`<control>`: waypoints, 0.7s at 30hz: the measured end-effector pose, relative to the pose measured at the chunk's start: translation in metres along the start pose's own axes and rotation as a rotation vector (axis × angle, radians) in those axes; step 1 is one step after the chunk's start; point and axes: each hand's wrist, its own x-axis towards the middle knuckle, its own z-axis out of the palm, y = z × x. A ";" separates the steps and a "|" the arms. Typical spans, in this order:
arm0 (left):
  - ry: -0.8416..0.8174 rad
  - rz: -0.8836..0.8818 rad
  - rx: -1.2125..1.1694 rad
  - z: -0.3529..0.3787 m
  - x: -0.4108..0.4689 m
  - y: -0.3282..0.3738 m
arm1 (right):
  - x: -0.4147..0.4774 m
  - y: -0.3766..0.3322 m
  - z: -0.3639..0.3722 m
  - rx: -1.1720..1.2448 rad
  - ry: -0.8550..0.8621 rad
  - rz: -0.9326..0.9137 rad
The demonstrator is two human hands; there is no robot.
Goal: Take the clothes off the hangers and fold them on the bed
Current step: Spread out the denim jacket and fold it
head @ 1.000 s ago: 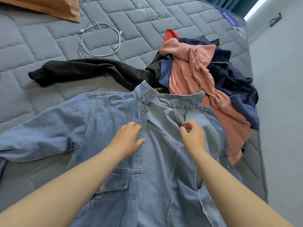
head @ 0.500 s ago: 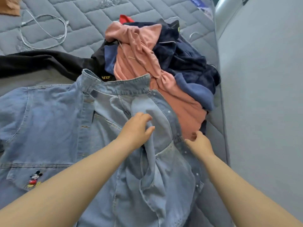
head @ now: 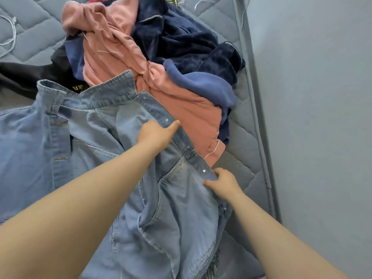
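Since the frame half a second back my view has swung right and closer. The left hand (head: pixel 156 135) has left the middle of the front panel and gone out to its edge, and that panel now lies opened further over the pile.

The bed (head: pixel 241 137) carries everything, with the wall (head: pixel 312 117) close along its right side. The denim jacket (head: pixel 90 133) lies front up across the near part of the bed, directly under both arms, collar (head: pixel 104 91) away from me. No hanger shows in it. Beyond it is the heap still to be done: a pink garment (head: pixel 120 47), a navy garment (head: pixel 181 41) and a black garment (head: pixel 18 75) to the left.

What the next move turns on, I judge, is the snap placket (head: pixel 184 140). It runs on a diagonal from the collar down and right to the right hand (head: pixel 223 183), and its upper part lies on the pink garment. Each hand is at one end of that stretch, left hand higher, right hand nearer me and nearer the bed's edge. To close the front, that strip has to travel left, towards the other panel.

The left hand has its forefinger out straight, the tip resting on the placket just beside the upper snap (head: pixel 166 120). Its other fingers are tucked under, and I cannot tell whether they hold cloth. The right hand pinches the placket edge between thumb and curled fingers, just below the lower snap (head: pixel 204 170).
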 end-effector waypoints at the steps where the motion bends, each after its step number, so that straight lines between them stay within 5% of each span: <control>1: -0.011 -0.048 -0.003 0.002 0.003 0.003 | -0.005 0.003 -0.002 0.013 0.048 -0.033; 9: 0.020 -0.161 -0.052 0.016 0.002 0.007 | -0.065 0.006 -0.005 -0.082 0.335 -0.339; 15: -0.058 -0.196 -0.057 0.016 -0.006 0.004 | -0.104 -0.010 0.021 -0.268 0.274 -0.789; 18: 0.021 -0.164 -0.093 0.013 -0.010 -0.011 | -0.114 -0.009 0.034 -0.317 0.124 -0.743; 21: 0.061 -0.179 -0.282 -0.005 -0.012 -0.036 | -0.119 -0.001 0.034 -0.413 0.010 -0.449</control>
